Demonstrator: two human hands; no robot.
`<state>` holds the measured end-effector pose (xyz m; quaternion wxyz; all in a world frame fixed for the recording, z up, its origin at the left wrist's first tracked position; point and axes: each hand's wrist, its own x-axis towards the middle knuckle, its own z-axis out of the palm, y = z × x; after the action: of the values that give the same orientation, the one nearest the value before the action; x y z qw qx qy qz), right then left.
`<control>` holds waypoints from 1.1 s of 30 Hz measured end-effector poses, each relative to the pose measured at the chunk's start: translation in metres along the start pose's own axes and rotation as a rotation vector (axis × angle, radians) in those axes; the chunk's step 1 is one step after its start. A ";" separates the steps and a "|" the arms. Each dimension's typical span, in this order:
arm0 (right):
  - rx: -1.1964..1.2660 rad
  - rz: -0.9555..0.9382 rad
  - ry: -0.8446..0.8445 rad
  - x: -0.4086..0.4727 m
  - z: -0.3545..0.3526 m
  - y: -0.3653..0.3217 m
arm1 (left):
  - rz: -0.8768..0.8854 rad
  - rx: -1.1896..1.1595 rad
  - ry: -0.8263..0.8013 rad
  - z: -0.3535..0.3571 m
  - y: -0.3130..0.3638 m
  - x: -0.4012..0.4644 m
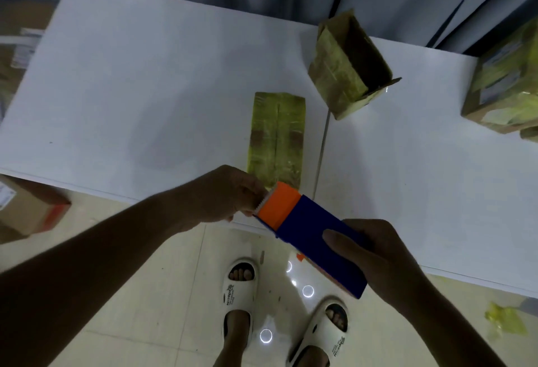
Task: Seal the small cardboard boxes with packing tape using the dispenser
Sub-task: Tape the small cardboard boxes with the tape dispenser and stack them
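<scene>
My right hand (375,259) grips a blue tape dispenser (317,238) with an orange front part, held just in front of the white table's (145,90) near edge. My left hand (230,194) pinches at the toothed end of the dispenser's orange part; the tape itself is hard to make out. A flat small cardboard box (276,133), covered in yellowish tape, lies on the table just beyond my hands. A second small box (346,66) stands tilted farther back, its top open and its flaps up.
More taped boxes (506,87) sit at the table's right edge. A brown carton (26,209) lies on the floor at left. Grey curtains hang behind the table. A crumpled yellow tape scrap (506,321) lies on the tiled floor at right, near my slippered feet.
</scene>
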<state>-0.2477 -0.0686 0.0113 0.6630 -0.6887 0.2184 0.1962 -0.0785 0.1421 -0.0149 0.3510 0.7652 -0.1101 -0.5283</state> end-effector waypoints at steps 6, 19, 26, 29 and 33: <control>-0.286 -0.057 -0.091 0.023 -0.002 -0.009 | 0.120 -0.069 0.143 0.003 -0.021 -0.005; -0.590 -0.191 -0.204 0.052 -0.023 -0.023 | 0.215 -0.064 0.439 0.029 -0.033 -0.001; -0.507 -0.125 -0.279 0.043 -0.029 -0.008 | 0.153 -0.066 0.385 0.029 -0.035 -0.005; -0.455 -0.089 -0.325 0.040 -0.029 -0.006 | 0.141 -0.031 0.379 0.030 -0.035 -0.007; -0.410 -0.091 -0.318 0.039 -0.028 -0.011 | 0.162 -0.007 0.394 0.026 -0.031 -0.007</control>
<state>-0.2094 -0.0981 -0.0003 0.5437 -0.7783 0.0357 0.3120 -0.1107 0.1573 -0.0354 0.4097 0.8411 -0.0987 -0.3391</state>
